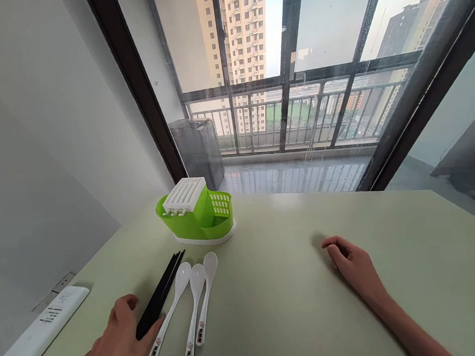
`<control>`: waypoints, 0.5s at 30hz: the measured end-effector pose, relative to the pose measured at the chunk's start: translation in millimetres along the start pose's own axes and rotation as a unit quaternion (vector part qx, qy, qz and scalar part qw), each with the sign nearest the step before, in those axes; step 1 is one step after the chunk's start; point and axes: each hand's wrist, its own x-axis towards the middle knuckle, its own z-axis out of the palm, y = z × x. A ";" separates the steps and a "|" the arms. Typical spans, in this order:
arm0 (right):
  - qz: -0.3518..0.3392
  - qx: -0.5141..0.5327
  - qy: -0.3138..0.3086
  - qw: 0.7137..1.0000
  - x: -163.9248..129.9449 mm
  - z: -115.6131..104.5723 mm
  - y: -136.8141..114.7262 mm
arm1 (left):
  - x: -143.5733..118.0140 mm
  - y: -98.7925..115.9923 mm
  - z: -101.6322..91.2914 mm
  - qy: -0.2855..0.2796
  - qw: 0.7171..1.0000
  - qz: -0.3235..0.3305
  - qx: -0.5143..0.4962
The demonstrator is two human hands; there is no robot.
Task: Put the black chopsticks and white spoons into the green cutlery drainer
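Left hand (115, 346) fingers curled over near end of black plastic chopsticks bundle (161, 293), long axis running away toward green plastic cutlery caddy (197, 217); right hand (353, 267) loose, empty, flat on counter (297, 305), well apart.

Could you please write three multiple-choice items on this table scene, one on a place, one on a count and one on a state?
1. Where do the black chopsticks lie?
A. Inside the green holder
B. On the table, just left of the spoons
C. Under the remote control

2. How many white spoons lie on the table?
A. Two
B. Three
C. Five

3. What is the right hand doing?
A. Resting on the table, holding nothing
B. Gripping a spoon
C. Lifting the holder

Answers: 1 B, they lie by the left hand, beside the leftmost spoon; 2 B, three bowls and handles show side by side; 3 A, its loosely curled fingers lie on bare tabletop, apart from the green holder.
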 end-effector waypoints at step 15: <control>-0.016 0.005 0.012 1.000 -0.1 1.9 -6.3 | 19.8 2.2 -18.3 -0.070 0.996 -0.019 0.050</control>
